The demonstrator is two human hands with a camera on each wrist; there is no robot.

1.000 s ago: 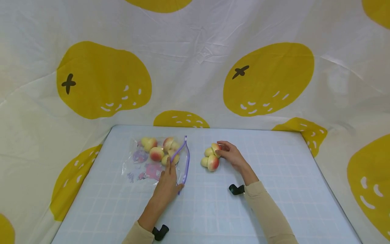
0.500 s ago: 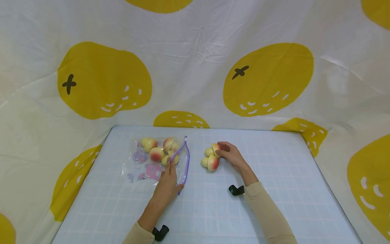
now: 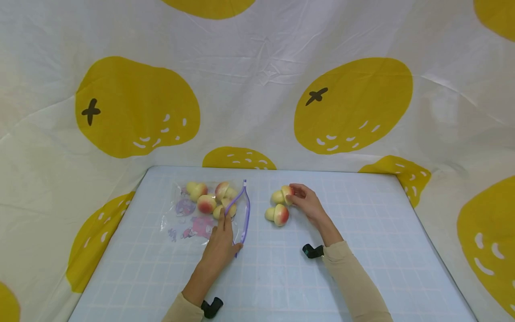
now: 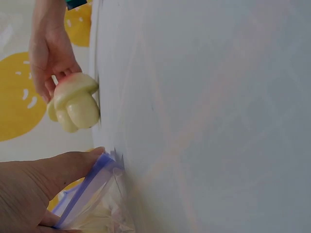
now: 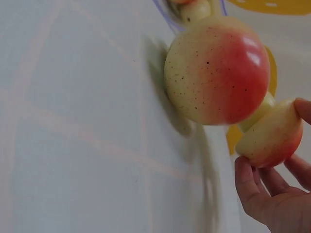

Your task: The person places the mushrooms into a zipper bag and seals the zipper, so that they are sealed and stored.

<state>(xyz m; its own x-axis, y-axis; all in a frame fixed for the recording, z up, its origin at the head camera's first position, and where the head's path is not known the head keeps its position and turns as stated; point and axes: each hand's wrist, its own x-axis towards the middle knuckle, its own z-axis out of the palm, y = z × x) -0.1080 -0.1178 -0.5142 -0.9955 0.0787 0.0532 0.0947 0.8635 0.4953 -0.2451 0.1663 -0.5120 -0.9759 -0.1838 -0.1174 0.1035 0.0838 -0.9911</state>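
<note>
A clear zip bag [image 3: 185, 226] with purple zip edges lies left of centre, several mushroom-shaped pieces [image 3: 207, 204] with red-blushed caps inside it. My left hand [image 3: 219, 246] grips the bag at its mouth, thumb and fingers on the purple zip edge [image 4: 87, 187], which stands parted. To the right, my right hand [image 3: 307, 203] holds a mushroom-shaped piece [image 3: 283, 195] by its cap between thumb and fingers; its stem points left. Just in front of it another mushroom-shaped piece [image 3: 277, 215] lies on its side, its round cap [image 5: 216, 70] large in the right wrist view.
The pale blue gridded table [image 3: 362, 277] extends around the bag and both hands. Behind it hangs a white curtain [image 3: 249, 89] printed with yellow fruit. Dark wrist devices [image 3: 312, 251] sit by each sleeve.
My right hand has moved slightly up and away with the mushroom-shaped piece, widening the space from the one in front. The left hand and bag stay put.
</note>
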